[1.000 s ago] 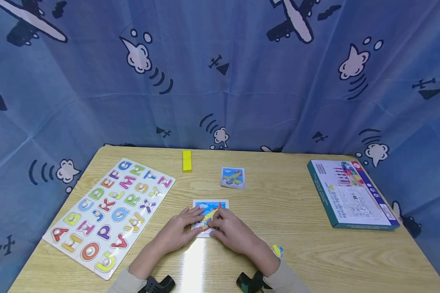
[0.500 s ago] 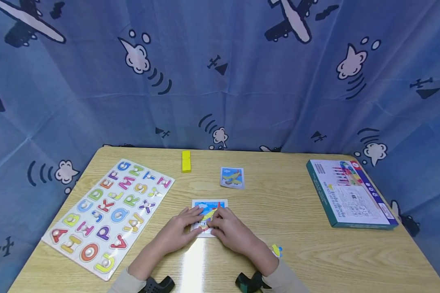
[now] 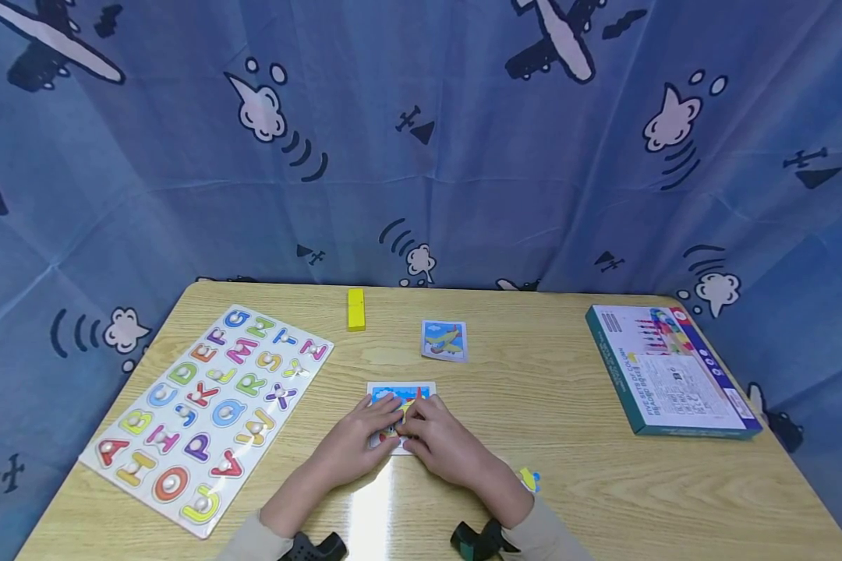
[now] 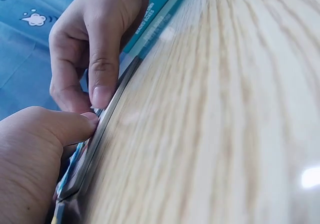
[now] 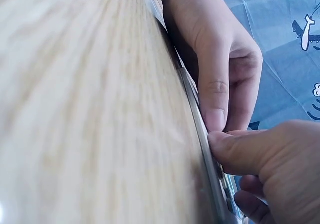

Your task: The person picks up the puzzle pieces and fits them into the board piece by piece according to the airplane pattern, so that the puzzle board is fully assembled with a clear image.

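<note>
Both hands are over a small airplane puzzle (image 3: 389, 387) with a white rim, lying flat at the table's near middle. My left hand (image 3: 355, 442) rests on its left part with fingers extended. At the right, the curled fingers of my right hand (image 3: 447, 442) pinch a small puzzle piece, mostly hidden by the fingertips. In the left wrist view, a pale edge shows by the right thumb (image 4: 101, 97). The two hands' fingertips nearly meet. Beside the right forearm lies a loose yellow-and-blue piece (image 3: 529, 478). A matching airplane picture card (image 3: 444, 340) lies beyond the puzzle.
A white alphabet board (image 3: 207, 421) with knobbed letters lies at the left. A yellow block (image 3: 356, 309) sits near the back edge. The green-sided box (image 3: 673, 374) occupies the right of the wooden table (image 3: 526, 389). A blue patterned curtain (image 3: 463, 195) hangs behind.
My left hand has shifted to the right across the puzzle, closer to the right fingers, and covers more of its middle. The right hand has stayed almost still.
</note>
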`<state>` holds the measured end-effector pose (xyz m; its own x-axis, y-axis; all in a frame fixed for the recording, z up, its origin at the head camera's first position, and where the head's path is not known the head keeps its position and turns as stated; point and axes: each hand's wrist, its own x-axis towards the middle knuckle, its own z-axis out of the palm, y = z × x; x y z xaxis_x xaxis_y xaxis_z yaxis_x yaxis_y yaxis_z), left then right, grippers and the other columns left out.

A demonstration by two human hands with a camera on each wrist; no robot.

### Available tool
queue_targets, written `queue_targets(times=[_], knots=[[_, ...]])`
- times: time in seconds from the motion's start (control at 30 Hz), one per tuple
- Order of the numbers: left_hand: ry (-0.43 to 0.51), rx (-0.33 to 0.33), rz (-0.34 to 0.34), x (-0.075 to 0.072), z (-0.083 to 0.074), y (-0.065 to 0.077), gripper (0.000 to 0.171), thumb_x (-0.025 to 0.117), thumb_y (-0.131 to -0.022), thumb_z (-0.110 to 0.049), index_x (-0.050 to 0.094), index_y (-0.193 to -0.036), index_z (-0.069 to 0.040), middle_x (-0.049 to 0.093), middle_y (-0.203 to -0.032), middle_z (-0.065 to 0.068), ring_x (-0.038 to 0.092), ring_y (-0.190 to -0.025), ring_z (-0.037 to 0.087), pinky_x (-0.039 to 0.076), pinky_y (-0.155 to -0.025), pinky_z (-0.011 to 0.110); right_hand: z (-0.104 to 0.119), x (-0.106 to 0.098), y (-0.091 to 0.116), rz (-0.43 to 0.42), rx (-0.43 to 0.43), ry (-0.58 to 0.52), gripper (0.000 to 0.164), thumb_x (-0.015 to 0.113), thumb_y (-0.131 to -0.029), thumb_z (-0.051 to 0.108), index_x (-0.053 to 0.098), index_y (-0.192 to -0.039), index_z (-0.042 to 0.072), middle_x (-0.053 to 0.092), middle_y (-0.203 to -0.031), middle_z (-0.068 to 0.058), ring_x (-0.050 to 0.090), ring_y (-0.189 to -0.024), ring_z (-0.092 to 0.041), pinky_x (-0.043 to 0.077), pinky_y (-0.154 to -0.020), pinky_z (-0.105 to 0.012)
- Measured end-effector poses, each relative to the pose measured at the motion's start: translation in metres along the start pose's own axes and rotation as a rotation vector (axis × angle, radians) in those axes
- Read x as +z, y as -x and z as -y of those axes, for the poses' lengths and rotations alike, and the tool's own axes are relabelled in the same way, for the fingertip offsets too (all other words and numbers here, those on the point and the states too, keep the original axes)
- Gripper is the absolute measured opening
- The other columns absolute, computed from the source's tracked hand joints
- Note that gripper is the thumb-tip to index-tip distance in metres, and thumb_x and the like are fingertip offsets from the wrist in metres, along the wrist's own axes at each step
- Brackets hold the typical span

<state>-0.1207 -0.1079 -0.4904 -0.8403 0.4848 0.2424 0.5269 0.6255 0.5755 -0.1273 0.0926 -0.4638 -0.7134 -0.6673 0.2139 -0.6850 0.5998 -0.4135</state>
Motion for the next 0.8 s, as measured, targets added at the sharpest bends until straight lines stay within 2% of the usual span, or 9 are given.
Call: queue_targets(times=[0.2, 0.37, 0.5, 0.67, 0.8], knots=[[0.009, 0.01, -0.018, 0.002, -0.003, -0.003, 0.038, 0.064, -0.09, -0.025, 0.065, -0.122, -0.006, 0.055, -0.136, 0.007, 0.045, -0.133, 0.021, 0.025, -0.118, 0.044, -0.002, 0.001, 0.0, -0.028, -0.017, 0.012, 0.017, 0.068, -0.087, 0.015, 0.075, -0.102, 0.009, 0.059, -0.104, 0.001, 0.046, -0.098, -0.013, 0.048, -0.086, -0.031], [0.022, -0.006, -0.001, 0.001, -0.004, -0.004, 0.037, 0.064, -0.09, -0.025, 0.064, -0.122, -0.006, 0.054, -0.137, 0.007, 0.044, -0.134, 0.022, 0.023, -0.119, 0.045, -0.003, 0.0, 0.002, -0.015, -0.001, 0.002, 0.021, 0.068, -0.087, 0.017, 0.073, -0.106, 0.009, 0.059, -0.104, 0.001, 0.046, -0.1, -0.013, 0.048, -0.089, -0.033], [0.035, -0.023, 0.023, 0.0, -0.004, -0.003, 0.038, 0.064, -0.09, -0.026, 0.064, -0.123, -0.007, 0.053, -0.139, 0.006, 0.042, -0.135, 0.021, 0.022, -0.119, 0.044, -0.005, -0.007, 0.005, 0.026, 0.057, -0.022, 0.028, 0.067, -0.087, 0.02, 0.069, -0.113, 0.01, 0.06, -0.108, 0.001, 0.048, -0.106, -0.015, 0.049, -0.091, -0.034], [0.043, -0.033, 0.033, -0.001, -0.005, -0.004, 0.039, 0.064, -0.09, -0.026, 0.063, -0.123, -0.006, 0.052, -0.14, 0.006, 0.042, -0.135, 0.022, 0.022, -0.119, 0.045, -0.007, -0.022, 0.012, 0.092, 0.145, -0.037, 0.038, 0.067, -0.088, 0.025, 0.062, -0.123, 0.01, 0.059, -0.12, -0.002, 0.051, -0.116, -0.018, 0.049, -0.099, -0.038], [0.049, -0.047, 0.034, -0.002, -0.005, -0.003, 0.039, 0.065, -0.09, -0.026, 0.064, -0.123, -0.006, 0.051, -0.14, 0.006, 0.041, -0.135, 0.021, 0.022, -0.119, 0.044, -0.01, -0.033, 0.024, 0.096, 0.198, -0.047, 0.043, 0.068, -0.087, 0.023, 0.059, -0.127, 0.01, 0.057, -0.126, -0.004, 0.051, -0.12, -0.022, 0.048, -0.101, -0.042]])
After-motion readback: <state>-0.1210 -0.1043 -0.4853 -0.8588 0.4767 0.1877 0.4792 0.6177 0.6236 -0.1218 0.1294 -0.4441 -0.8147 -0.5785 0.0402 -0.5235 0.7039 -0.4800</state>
